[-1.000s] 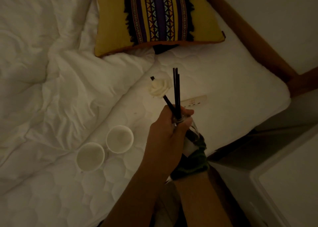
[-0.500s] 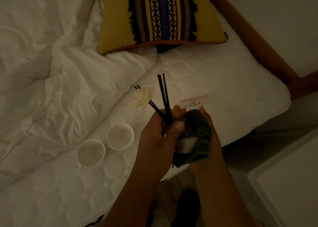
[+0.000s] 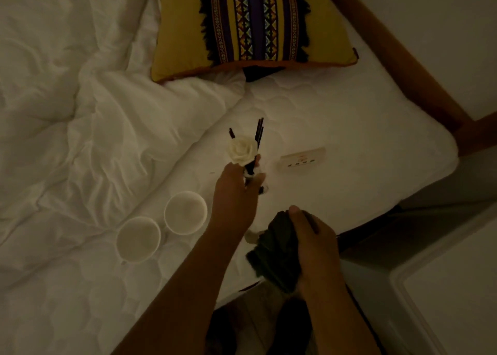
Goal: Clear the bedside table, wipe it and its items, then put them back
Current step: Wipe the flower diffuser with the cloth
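Your left hand (image 3: 236, 193) is reaching forward over the bed (image 3: 349, 128), forearm stretching up from the bottom of the view, wrist roughly straight. Its grip is closing around the neck of a reed diffuser (image 3: 251, 171), fingers wrapping the top of the small bottle so that most of the glass is hiding behind your knuckles. The dark reed sticks (image 3: 259, 134) are fanning up and away from your fingers, and the cream rose (image 3: 242, 150) on 1 of them is sitting just above your thumb side. Whether the bottle's base is touching the mattress, you cannot tell from here.

Your right hand (image 3: 314, 244) is hanging lower and nearer to you, at the mattress edge, palm turning down. Its grip is bunching a dark green cloth (image 3: 274, 255), fingers curling over the top of it while the loose folds are spilling out to the left below your thumb. The cloth and the diffuser are well apart.

2 white cups (image 3: 161, 225) are standing side by side on the bed, just left of your left forearm. A small white card (image 3: 302, 159) is lying flat just right of the diffuser. A yellow patterned cushion (image 3: 252, 23) is resting further up the bed. The white bedside tabletop (image 3: 457, 301) is showing at the lower right.
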Tool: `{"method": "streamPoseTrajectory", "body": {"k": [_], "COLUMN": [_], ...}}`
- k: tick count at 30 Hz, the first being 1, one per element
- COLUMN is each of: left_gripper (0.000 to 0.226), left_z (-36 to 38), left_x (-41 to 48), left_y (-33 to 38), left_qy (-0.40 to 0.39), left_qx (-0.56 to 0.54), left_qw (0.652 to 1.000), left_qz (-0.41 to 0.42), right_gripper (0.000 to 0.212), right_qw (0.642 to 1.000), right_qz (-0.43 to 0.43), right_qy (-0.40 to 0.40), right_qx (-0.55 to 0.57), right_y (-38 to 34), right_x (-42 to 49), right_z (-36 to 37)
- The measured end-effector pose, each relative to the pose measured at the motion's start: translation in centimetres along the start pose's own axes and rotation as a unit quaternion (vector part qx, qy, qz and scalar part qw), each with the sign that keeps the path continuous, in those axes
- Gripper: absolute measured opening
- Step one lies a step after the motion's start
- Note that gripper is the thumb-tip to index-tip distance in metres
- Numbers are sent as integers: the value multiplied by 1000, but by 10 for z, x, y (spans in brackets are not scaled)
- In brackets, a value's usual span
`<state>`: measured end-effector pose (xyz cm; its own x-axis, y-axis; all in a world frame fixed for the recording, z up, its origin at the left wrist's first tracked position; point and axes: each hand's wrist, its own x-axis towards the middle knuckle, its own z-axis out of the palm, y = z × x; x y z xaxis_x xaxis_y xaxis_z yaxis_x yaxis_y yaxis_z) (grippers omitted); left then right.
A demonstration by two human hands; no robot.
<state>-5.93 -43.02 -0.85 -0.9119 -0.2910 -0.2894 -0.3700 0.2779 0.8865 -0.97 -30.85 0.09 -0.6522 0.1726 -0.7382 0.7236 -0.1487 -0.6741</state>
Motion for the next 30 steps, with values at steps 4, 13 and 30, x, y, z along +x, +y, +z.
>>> {"method": "streamPoseTrajectory", "body": {"k": [4, 13, 30], "left_gripper": [34, 54, 36], "left_z": [0, 17, 103], "left_x": [26, 22, -18], "left_y": [-44, -94, -32], "left_qy": [23, 64, 151], "left_qx": [56, 115, -30], "left_qw": [997, 990, 979], "left_qz": [-37, -45, -132], "right_gripper": [20, 34, 22], "right_qw": [982, 946, 984], "right_qz": [-115, -194, -112], "right_qy": [40, 60, 63], "right_qx": [-141, -254, -124], "right_y": [-3, -4, -22], "right_x": [17, 36, 48], "right_z": [-19, -45, -83]}}
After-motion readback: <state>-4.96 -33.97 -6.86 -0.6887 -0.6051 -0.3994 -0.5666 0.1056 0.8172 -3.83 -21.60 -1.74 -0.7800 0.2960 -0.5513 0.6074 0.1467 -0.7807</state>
